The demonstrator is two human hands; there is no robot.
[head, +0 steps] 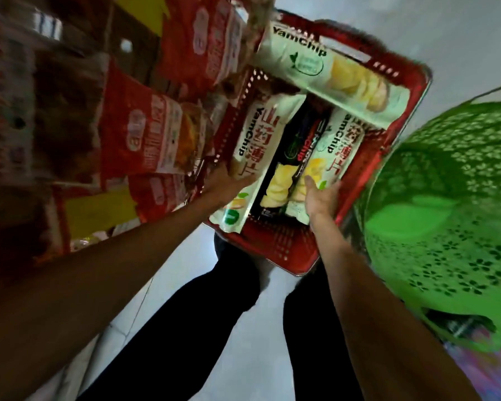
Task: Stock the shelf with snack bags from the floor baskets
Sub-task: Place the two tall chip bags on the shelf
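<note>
A red plastic basket [281, 244] stands on the floor and holds several YamChip snack bags. My left hand [222, 185] grips the lower part of the leftmost white bag [250, 140]. My right hand [320, 198] rests with spread fingers on the right white bag [334, 146]. A black YamChip bag [289, 157] stands between those two. Another white bag [324, 73] lies across the far end of the basket. The shelf at left carries red snack bags [145, 140], blurred.
A green perforated basket [446, 198] stands close on the right of the red one. My dark-trousered legs [214, 328] are below the basket on a pale tiled floor [185, 264]. Yellow shelf labels [96, 209] show at left.
</note>
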